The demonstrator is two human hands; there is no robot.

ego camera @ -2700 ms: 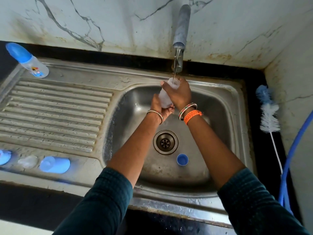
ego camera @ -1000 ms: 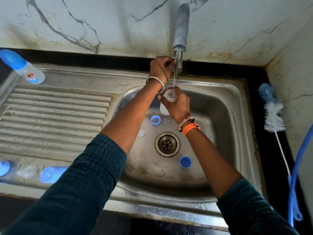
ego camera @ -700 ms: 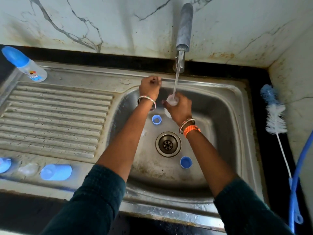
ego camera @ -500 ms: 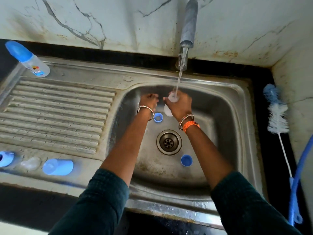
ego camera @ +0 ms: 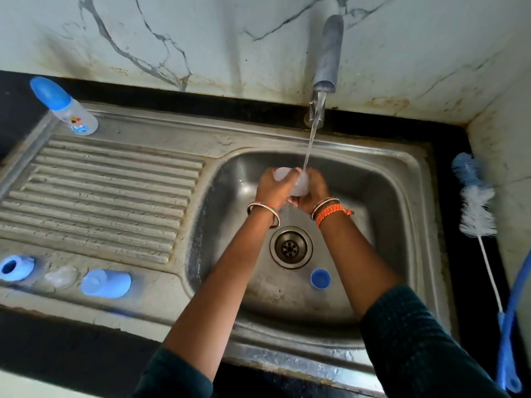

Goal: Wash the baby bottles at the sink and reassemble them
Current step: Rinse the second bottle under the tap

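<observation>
Both my hands hold a clear baby bottle body under the running tap, over the sink basin. My left hand grips its left end and my right hand grips its right end. Water falls on the bottle and runs off below my hands. A blue cap lies in the basin near the drain. An assembled bottle with a blue cap stands at the far left corner of the drainboard.
On the drainboard's near edge lie a blue ring, a clear teat and a blue cap. A white and blue bottle brush lies on the dark counter at the right, beside a blue hose.
My left hand came down from the tap handle and took hold of the bottle beside my right hand. The blue ring seen in the basin under my hands is now hidden.
</observation>
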